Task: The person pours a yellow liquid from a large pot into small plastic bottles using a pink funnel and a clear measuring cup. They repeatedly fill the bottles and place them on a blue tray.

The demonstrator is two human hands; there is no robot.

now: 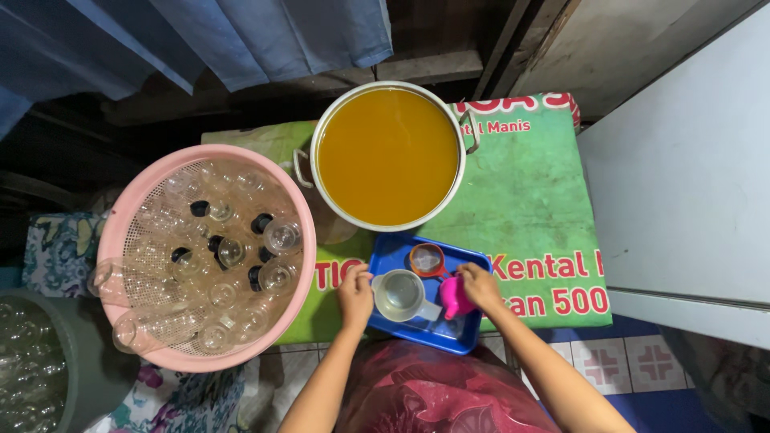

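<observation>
A blue tray [393, 250] lies on a green printed cover, below a big metal pot [321, 132] full of orange-yellow liquid. My left hand [354, 294] grips the left side of a clear plastic jug [401, 295] standing on the tray. Over the tray's right part, my right hand [480, 286] holds a pink funnel [453, 298]. A small orange-rimmed strainer [426, 259] rests on the tray just behind the jug.
A pink basket [120, 232] heaped with empty clear plastic bottles stands at the left. A grey tub [88, 369] with more bottles sits at the lower left. A white cabinet [690, 184] flanks the right. Blue cloth [265, 32] hangs behind.
</observation>
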